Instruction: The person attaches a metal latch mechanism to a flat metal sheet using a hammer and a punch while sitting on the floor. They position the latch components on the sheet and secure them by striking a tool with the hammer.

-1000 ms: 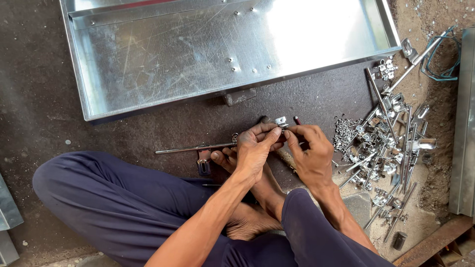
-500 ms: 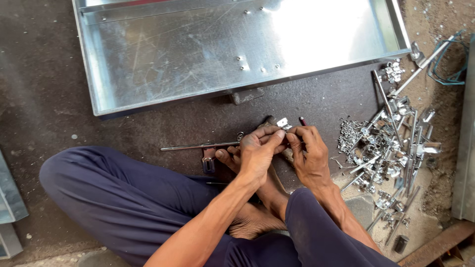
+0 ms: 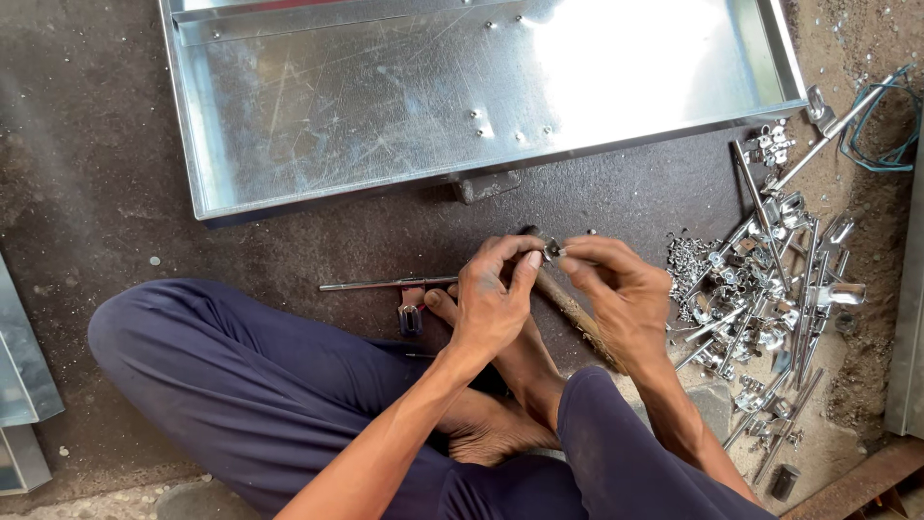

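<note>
Galvanised sheet-metal offcuts (image 3: 24, 385) sit at the far left edge, on the dark ground. Next comes the person's knee in dark blue trousers (image 3: 241, 376), folded in a cross-legged sit. Above it a wide, shallow sheet-metal tray (image 3: 289, 193) lies flat, its floor scratched and dotted with rivets. Below the tray's near wall a thin metal rod (image 3: 385, 284) lies level on the ground, its right end running under the left hand (image 3: 496, 303). That hand's fingers are curled shut, thumb and forefinger pinching a small metal fitting (image 3: 551, 249) held just above the bare feet. The right hand (image 3: 621, 294) meets it from the other side, fingertips closed on the same fitting, so both hands touch at that piece. A wooden handle (image 3: 573, 310) slants down between the two hands. Further right a heap of shiny metal latches and rods (image 3: 760, 308) is scattered over the ground, with a green cord (image 3: 881, 135) near the top right corner.
</note>
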